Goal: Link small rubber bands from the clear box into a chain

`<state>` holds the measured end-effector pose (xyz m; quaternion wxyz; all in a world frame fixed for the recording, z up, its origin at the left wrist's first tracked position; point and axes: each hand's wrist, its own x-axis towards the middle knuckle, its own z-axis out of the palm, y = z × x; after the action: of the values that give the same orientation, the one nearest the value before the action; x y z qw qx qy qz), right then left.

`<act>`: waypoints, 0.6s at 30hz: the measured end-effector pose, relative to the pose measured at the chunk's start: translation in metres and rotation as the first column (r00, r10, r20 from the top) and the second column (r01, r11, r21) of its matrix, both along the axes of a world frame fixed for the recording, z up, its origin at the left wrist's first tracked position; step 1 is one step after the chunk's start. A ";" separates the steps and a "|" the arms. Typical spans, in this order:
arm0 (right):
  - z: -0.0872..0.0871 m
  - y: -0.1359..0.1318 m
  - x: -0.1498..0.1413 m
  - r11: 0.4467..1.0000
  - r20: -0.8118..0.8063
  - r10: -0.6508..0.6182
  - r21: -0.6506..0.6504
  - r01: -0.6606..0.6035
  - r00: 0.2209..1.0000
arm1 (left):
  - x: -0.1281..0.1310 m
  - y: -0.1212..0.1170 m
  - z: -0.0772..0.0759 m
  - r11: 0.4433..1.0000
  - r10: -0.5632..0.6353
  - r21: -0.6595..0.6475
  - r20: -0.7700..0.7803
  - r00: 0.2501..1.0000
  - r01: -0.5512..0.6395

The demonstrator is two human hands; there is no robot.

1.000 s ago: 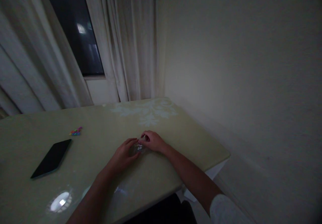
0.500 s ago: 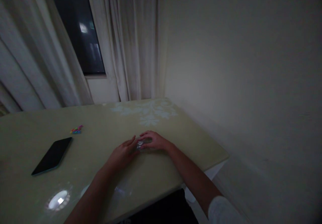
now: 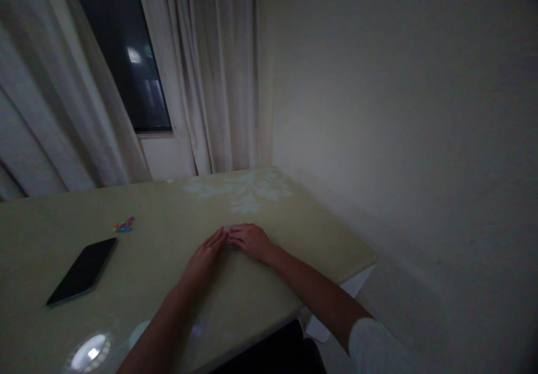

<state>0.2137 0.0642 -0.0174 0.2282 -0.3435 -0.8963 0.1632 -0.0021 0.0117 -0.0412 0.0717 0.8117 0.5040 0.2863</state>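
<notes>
My left hand (image 3: 207, 257) and my right hand (image 3: 252, 240) meet at the fingertips, low over the pale tabletop (image 3: 176, 217). The fingers of both are held close together and bent in around a small whitish, partly shiny thing (image 3: 229, 239). Only a sliver of it shows between the hands, too small to name. My right fingers cover it from above and the side; my left fingers press in from the other side.
A dark tablet (image 3: 84, 271) lies on the table at the left. Beyond it sits a little heap of small, brightly coloured pieces (image 3: 123, 225). A white leaf pattern (image 3: 246, 189) marks the far tabletop. The wall (image 3: 399, 138) borders the right; curtains (image 3: 218, 82) hang behind.
My right hand has flattened and its fingers have come together, closing the gap to the left hand. The shiny clear thing seen between them is now mostly covered. The view has shifted slightly.
</notes>
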 end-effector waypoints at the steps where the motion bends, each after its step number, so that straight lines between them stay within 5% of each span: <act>1: 0.001 0.005 0.002 1.000 0.009 -0.027 0.008 0.027 1.000 | 0.000 -0.001 -0.001 1.000 0.009 0.002 0.013 1.000 -0.009; 8: 0.024 0.070 0.064 0.921 -0.006 -0.386 0.059 0.386 0.922 | 0.003 -0.003 -0.003 0.998 0.055 -0.024 0.086 0.995 -0.053; 11: 0.026 0.077 0.085 0.876 -0.046 -0.471 0.091 0.473 0.881 | 0.003 -0.004 -0.003 0.998 0.027 -0.051 0.138 0.990 -0.020; 15: 0.025 0.062 0.081 0.864 -0.120 -0.463 0.158 0.478 0.878 | 0.008 -0.003 -0.005 0.992 -0.049 -0.097 0.264 0.963 0.078; 18: 0.028 0.043 0.052 0.910 -0.128 -0.328 0.224 0.349 0.936 | 0.022 0.006 -0.008 0.980 -0.100 -0.118 0.417 0.904 0.162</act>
<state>0.2658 0.1070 0.0111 0.3326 -0.4555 -0.8254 0.0252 0.0203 0.0174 -0.0491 0.2550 0.7583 0.4422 0.4055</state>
